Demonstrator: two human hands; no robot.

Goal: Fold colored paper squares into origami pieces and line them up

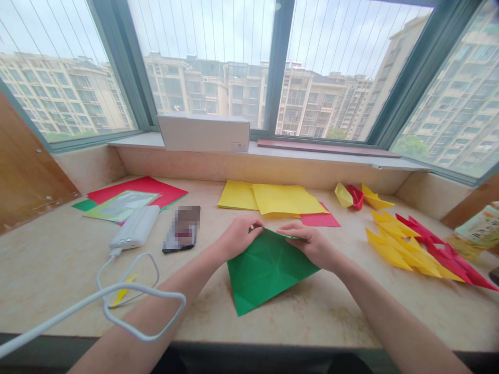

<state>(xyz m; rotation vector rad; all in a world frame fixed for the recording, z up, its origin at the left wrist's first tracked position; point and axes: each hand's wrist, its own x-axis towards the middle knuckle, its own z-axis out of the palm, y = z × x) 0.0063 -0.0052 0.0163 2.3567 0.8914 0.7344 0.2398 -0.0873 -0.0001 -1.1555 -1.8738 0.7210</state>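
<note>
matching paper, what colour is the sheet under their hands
The creased sheet is green, clearest in the head view.

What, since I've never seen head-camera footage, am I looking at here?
This single picture comes from a camera worn on a person's head, looking forward and down, so the arms reaching in from the bottom are that person's own. The left hand and right hand both hold the top edge of a creased green paper sheet. They are working at a wide window ledge. Also on it are yellow paper sheets, a red paper sheet, pointed folded paper pieces, a white power bank with a white cable, and a pixelated dark object.
</note>
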